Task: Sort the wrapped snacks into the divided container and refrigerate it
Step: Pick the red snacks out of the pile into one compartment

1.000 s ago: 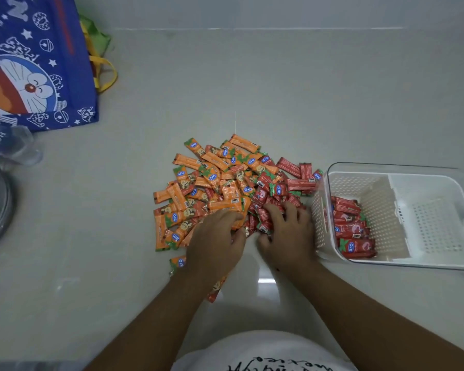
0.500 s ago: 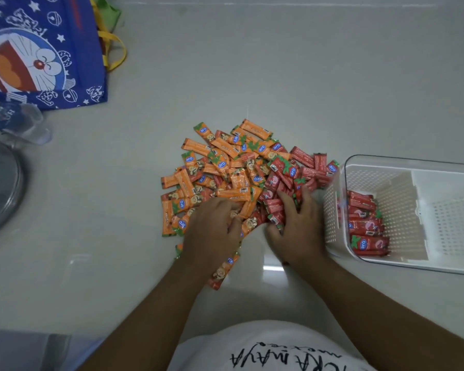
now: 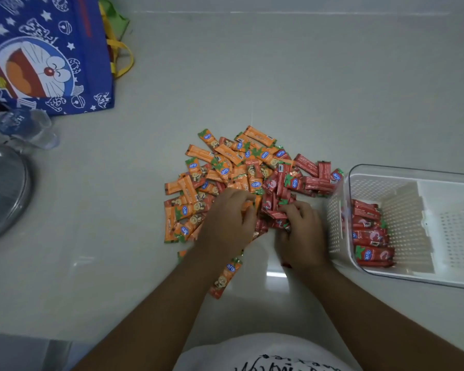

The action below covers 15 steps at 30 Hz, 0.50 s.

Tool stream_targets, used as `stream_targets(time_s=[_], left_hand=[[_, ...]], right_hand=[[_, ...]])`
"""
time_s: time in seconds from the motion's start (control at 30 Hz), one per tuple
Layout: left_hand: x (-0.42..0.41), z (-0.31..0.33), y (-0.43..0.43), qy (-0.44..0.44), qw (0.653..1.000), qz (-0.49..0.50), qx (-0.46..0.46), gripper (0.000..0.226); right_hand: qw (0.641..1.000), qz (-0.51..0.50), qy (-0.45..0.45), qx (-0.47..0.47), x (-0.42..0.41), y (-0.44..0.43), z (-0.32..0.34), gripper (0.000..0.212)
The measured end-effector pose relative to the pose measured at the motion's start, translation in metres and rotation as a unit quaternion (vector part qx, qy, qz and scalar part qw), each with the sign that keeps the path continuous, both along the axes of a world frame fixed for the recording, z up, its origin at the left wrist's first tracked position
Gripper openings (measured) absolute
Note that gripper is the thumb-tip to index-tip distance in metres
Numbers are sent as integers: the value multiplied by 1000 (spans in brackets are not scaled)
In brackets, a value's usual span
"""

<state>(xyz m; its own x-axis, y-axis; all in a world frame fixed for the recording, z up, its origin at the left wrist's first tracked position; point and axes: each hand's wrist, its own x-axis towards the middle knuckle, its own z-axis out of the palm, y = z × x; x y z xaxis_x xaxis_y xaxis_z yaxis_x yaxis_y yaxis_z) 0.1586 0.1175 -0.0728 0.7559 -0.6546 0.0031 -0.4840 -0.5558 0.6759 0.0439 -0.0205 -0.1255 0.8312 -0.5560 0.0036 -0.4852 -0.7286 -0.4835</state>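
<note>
Risk of mixing: my right hand (image 3: 298,231) pinches red packets (image 3: 275,214) in the pile (image 3: 225,167) beside the container (image 3: 335,226); orange ones (image 3: 196,210) may ride along. Grip of my left hand (image 3: 225,223): I cannot tell.

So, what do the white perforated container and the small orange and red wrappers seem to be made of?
The white perforated container: probably rigid matte plastic, with moulded holes and a clear rim. The orange wrappers and red wrappers: likely thin printed film, creased, with a faint sheen.
</note>
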Motion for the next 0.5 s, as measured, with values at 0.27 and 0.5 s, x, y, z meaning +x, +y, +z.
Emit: stream_targets(time_s=[0.27, 0.5], left_hand=[[36, -2, -76, 5, 998, -57, 31, 32], [34, -25, -117, -87, 971, -57, 217, 50]], right_hand=[[996, 28, -78, 29, -15, 1, 0, 35], [993, 65, -95, 32, -31, 4, 8, 44]])
